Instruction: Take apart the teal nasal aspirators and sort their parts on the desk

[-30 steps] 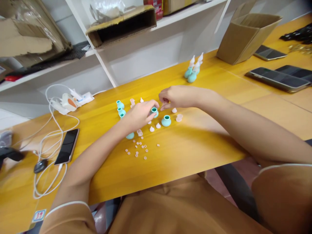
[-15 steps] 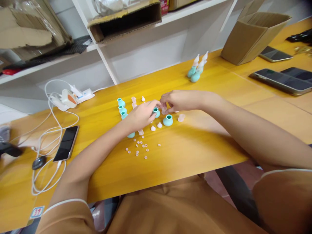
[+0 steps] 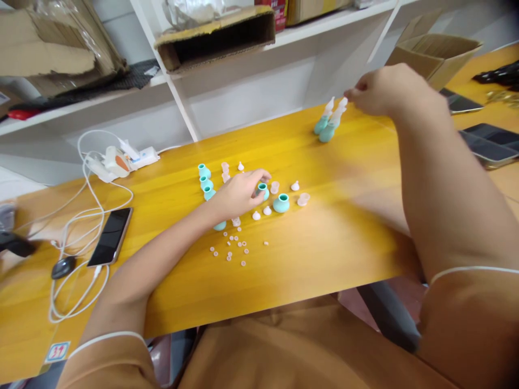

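My left hand point(image 3: 239, 193) curls its thumb and fingers around a small teal bulb point(image 3: 263, 190) with an open neck. Another teal bulb point(image 3: 281, 203) stands to its right, near a clear pinkish connector point(image 3: 274, 187). White pointed tips point(image 3: 295, 186) and a second clear connector point(image 3: 304, 199) lie close by. At the back right, my right hand point(image 3: 383, 92) is raised with its fingers drawn together, fingertips beside the tops of assembled teal-and-white bulb droppers point(image 3: 328, 128). Whatever those fingers pinch, if anything, is hidden. Left of my left hand runs a row of teal bulbs point(image 3: 206, 182).
Several tiny pink rings point(image 3: 239, 244) are scattered near the front. A phone point(image 3: 110, 236), white cables and a power strip point(image 3: 141, 157) are on the left. An open cardboard box point(image 3: 441, 51) and more phones point(image 3: 492, 141) sit at the right. Shelves run behind.
My right hand has left the connector beside my left hand and moved up and right to the assembled droppers. My left hand stays around the teal bulb.
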Available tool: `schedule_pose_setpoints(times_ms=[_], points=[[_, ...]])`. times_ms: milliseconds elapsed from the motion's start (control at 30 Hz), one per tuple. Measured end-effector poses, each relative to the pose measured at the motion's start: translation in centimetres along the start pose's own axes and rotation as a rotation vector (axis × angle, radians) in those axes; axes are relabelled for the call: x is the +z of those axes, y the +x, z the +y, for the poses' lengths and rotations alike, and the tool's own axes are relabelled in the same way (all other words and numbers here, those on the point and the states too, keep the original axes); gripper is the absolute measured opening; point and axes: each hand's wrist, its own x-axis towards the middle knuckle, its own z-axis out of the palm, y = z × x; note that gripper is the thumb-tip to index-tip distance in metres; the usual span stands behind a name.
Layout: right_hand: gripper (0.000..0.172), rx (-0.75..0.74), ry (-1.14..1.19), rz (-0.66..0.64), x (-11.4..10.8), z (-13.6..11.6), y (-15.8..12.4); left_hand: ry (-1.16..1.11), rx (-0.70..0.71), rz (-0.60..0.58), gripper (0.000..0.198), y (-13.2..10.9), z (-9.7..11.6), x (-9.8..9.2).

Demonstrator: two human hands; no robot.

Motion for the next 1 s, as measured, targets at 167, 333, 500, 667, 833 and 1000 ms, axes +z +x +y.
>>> schedule_pose_setpoints(times_ms=[167, 333, 500, 667, 833, 1000], points=[[0.092, 0.028, -0.023, -0.053, 3.5, 0.4, 0.3, 0.025, -0.016, 0.026, 0.033, -0.1, 0.6, -1.3], [0.073, -0.006, 0.049, 0.036, 6.0, 0.4, 0.6, 0.002, -0.015, 0.079, 0.033, -0.2, 0.9, -3.0], [0.056, -0.032, 0.071, 0.058, 5.1, -0.4, 0.1, 0.018, 0.015, 0.154, 0.032, -0.6, 1.5, -4.7], [0.064, -0.216, 0.221, 0.210, -1.1, -2.6, -3.6, 0.185, 0.118, 0.311, 0.019, -1.5, 3.6, -6.8], [0.057, -0.536, 0.877, 0.191, -2.8, -6.9, -12.6, 0.248, 0.087, 0.293, 0.035, -2.5, 6.0, -7.8], [0.067, -0.686, 1.328, -0.204, 1.5, -9.9, -20.9, 0.014, 0.007, 0.107, 0.051, -4.9, 5.9, -5.8]])
